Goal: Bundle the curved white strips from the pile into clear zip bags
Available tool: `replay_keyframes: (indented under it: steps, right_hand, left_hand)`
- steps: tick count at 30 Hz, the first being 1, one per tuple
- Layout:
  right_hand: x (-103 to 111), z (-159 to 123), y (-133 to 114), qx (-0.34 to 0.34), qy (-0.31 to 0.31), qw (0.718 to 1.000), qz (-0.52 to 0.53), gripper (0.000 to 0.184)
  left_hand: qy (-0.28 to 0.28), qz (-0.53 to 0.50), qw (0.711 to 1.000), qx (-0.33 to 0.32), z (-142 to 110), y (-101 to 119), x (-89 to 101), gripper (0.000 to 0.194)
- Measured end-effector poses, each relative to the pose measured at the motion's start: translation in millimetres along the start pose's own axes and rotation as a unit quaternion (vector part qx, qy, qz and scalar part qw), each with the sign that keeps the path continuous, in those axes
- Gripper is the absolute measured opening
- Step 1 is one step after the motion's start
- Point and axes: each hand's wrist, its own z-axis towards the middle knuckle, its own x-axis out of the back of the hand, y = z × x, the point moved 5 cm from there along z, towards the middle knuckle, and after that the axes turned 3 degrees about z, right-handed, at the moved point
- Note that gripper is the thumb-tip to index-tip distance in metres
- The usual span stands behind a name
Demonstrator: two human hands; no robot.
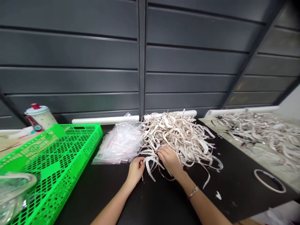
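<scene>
A big heap of pale curved strips lies on the dark table. My left hand is closed in a pinch on a few strips at the heap's near edge. My right hand rests on the same edge, fingers curled into the strips and gripping some of them. A thin bracelet sits on my right wrist. A stack of clear zip bags lies just left of the heap, beyond my left hand.
A green perforated plastic crate stands tilted at the left, clear bags in its near corner. A lidded cup is behind it. At the right, another heap of strips lies on a pale sheet, with a tape ring near it. Grey slatted wall behind.
</scene>
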Motion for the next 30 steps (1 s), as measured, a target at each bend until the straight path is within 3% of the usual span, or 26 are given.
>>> replay_keyframes:
  steps: [6,13,22,30]
  right_hand:
    - [-4.5,-12.1,-26.0,-0.013,-0.035,0.988,0.148,0.023]
    - [-14.9,-21.6,-24.6,0.015,-0.024,0.992,0.122,0.027]
    - [-13.6,-22.8,-19.9,0.008,0.03,0.995,0.1,0.026]
    - [6.3,-21.8,-19.0,-0.023,0.112,0.992,0.051,0.025]
  left_hand:
    - [0.03,-0.104,0.994,0.002,-4.6,4.8,2.9,0.024]
    - [0.016,-0.203,0.978,0.036,-7.5,4.4,-4.8,0.019]
    - [0.017,-0.295,0.95,0.097,-5.7,-2.3,-8.8,0.033]
    - [0.072,-0.357,0.926,0.101,-6.1,2.7,0.5,0.045]
